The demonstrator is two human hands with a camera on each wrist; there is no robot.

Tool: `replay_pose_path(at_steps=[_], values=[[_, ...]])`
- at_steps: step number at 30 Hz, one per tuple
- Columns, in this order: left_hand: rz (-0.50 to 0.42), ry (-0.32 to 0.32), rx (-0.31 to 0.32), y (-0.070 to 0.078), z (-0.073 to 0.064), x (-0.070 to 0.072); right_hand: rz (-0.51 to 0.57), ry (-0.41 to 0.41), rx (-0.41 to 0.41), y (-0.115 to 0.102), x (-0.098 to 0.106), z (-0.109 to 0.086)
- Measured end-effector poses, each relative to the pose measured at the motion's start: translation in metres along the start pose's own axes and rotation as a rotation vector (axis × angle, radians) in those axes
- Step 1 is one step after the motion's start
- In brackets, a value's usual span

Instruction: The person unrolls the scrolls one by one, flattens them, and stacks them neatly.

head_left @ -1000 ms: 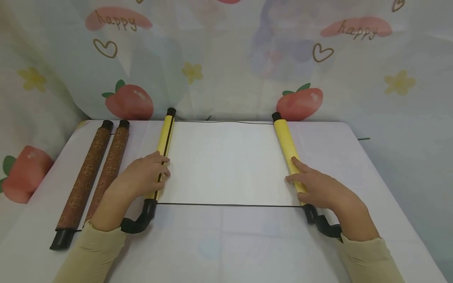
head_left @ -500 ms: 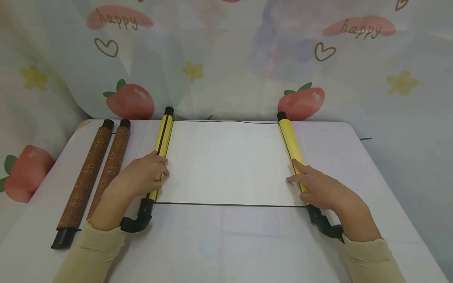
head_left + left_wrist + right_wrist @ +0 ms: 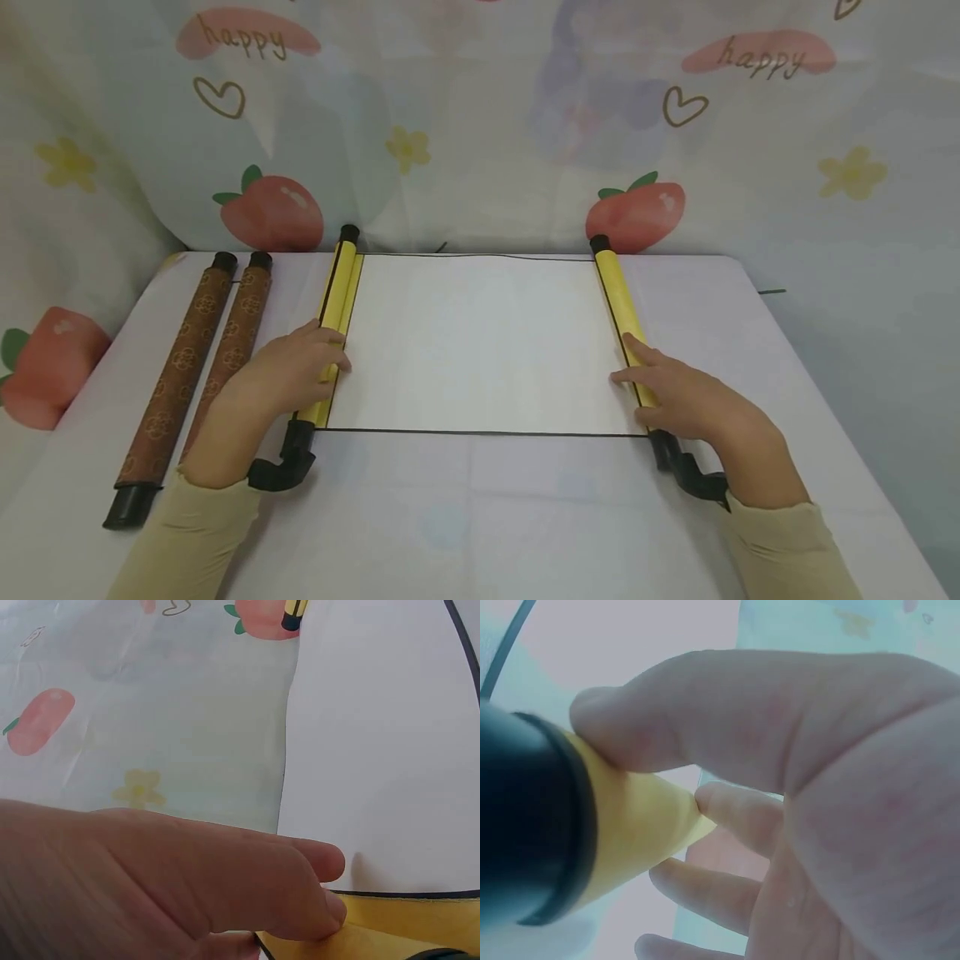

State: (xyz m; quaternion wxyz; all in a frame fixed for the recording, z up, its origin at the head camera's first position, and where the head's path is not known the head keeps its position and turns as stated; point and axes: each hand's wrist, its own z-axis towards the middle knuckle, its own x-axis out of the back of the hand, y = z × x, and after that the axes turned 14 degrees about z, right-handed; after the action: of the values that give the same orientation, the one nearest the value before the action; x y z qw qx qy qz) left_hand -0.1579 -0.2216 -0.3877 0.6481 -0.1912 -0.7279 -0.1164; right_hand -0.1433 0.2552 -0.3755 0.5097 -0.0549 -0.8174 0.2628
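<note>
Black handle (image 3: 525, 817) cut off, seemingly blurred, right wrist view.

Worn items: two long sleeves of matching plain khaki-beige cloth. Left sleeve (image 3: 187, 537): soft fabric, lightly wrinkled, ending in a cuff at the wrist. Right sleeve (image 3: 787, 550): same cloth and cut, with shallow folds near the cuff edge. Left grip (image 3: 288, 375): a bare hand; rounded fingertips (image 3: 330, 859) noted in the left wrist view. Right grip (image 3: 678, 400): also a bare hand; the right wrist view records a broad, blunt thumb (image 3: 652, 720), slimmer fingers and a long curved crease at the thumb's base.
</note>
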Motion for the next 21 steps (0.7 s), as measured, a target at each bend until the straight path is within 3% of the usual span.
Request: replay_pose_path(at_steps=[10,21], values=[[0.003,-0.027,-0.006,-0.0047,-0.004,0.0002,0.066,-0.024,-0.032,-0.0011,0.0028,-0.0035],[0.006,-0.042,0.012,-0.0057,-0.0057,0.0028,0.024,-0.021,-0.035,0.0045,0.0087,-0.0054]])
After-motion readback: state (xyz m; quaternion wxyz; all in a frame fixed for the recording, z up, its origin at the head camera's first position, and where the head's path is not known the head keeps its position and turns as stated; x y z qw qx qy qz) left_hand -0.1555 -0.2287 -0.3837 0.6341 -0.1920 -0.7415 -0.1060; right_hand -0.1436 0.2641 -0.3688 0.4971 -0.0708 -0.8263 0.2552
